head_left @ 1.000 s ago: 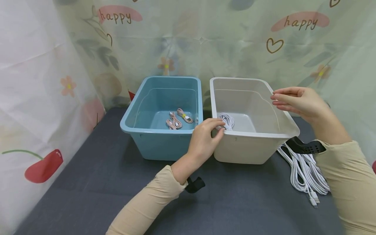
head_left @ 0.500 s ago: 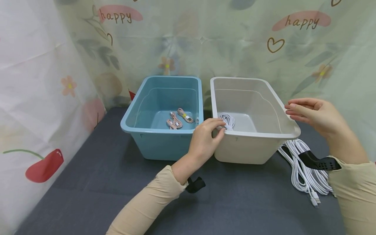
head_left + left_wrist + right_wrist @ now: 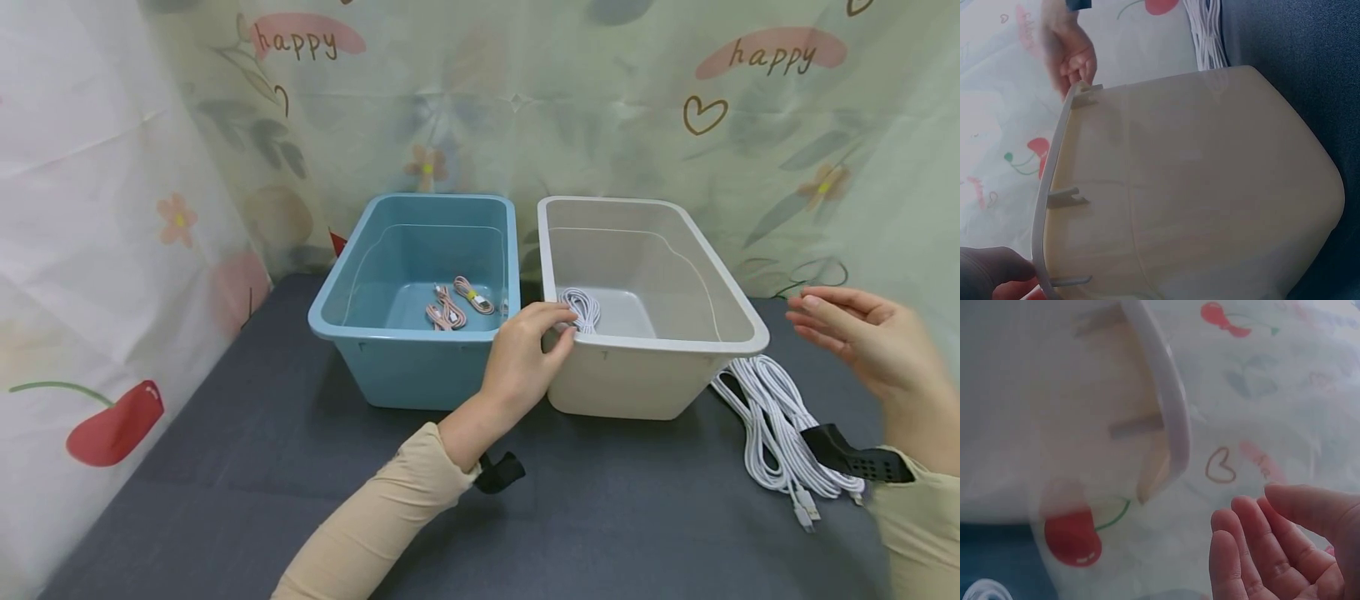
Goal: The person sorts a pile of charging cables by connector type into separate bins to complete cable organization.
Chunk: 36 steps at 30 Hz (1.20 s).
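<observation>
My left hand (image 3: 521, 358) grips the near left corner of the light grey bin (image 3: 622, 387), thumb and fingers at its rim. A coiled white cable (image 3: 582, 310) lies inside, just beyond those fingertips. To the right of the bin, my right hand (image 3: 877, 350) is in the air with relaxed fingers and nothing in them. The right wrist view shows that hand (image 3: 1279, 550) palm up, apart from the bin rim (image 3: 1175, 412). Below it on the table, a bundle of long white cables (image 3: 780, 425) lies with metal plugs toward the front.
A blue bin (image 3: 412, 375) stands left of the grey one, with small pinkish cable bundles (image 3: 447, 310) inside, one tied with a yellow band. The dark grey tablecloth (image 3: 247, 467) runs under everything. A patterned curtain (image 3: 480, 108) closes off the back and sides.
My right hand has moved away from the grey bin's right rim, rightward and toward me, uncovering more of the white cable bundle. The left hand has stayed on the corner.
</observation>
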{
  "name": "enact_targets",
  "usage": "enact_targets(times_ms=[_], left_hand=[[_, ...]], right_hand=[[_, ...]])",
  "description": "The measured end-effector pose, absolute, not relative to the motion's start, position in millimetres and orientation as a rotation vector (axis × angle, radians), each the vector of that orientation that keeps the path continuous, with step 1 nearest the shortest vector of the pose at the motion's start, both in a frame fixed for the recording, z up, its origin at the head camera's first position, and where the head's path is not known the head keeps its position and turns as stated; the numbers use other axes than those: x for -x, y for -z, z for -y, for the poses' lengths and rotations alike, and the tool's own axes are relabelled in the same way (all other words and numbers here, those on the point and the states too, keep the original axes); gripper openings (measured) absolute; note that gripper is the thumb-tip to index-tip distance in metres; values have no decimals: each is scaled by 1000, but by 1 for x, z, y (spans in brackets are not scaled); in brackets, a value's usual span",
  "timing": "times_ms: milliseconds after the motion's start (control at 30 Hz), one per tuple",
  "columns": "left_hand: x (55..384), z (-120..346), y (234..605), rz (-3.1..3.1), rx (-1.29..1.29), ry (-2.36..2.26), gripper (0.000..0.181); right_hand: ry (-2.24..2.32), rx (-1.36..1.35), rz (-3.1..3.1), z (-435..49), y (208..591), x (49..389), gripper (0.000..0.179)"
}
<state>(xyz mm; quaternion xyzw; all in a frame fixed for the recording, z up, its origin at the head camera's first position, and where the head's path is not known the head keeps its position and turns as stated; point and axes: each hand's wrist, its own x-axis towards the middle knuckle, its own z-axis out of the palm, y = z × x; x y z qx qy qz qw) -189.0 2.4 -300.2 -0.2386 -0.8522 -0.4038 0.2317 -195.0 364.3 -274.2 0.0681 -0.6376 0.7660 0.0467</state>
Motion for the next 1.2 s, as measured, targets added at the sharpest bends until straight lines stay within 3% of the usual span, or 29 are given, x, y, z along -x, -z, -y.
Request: enact_targets(times_ms=[300, 700, 1000, 1133, 1200], left_hand=[[189, -2, 301, 2336, 653, 1125, 20], [188, -2, 299, 2325, 650, 1125, 19], [188, -2, 300, 2318, 650, 1120, 19], [188, -2, 300, 2316, 653, 1125, 19], [188, -2, 300, 2318, 651, 1125, 19]], right_hand=[[-2310, -205, 2014, -391, 304, 185, 23], [-2180, 62, 2262, -419, 341, 183, 22], [-1925, 288, 2597, -469, 383, 194, 15], [-1818, 313, 2722, -471, 386, 187, 14], [-1862, 307, 2714, -468, 384, 182, 22]])
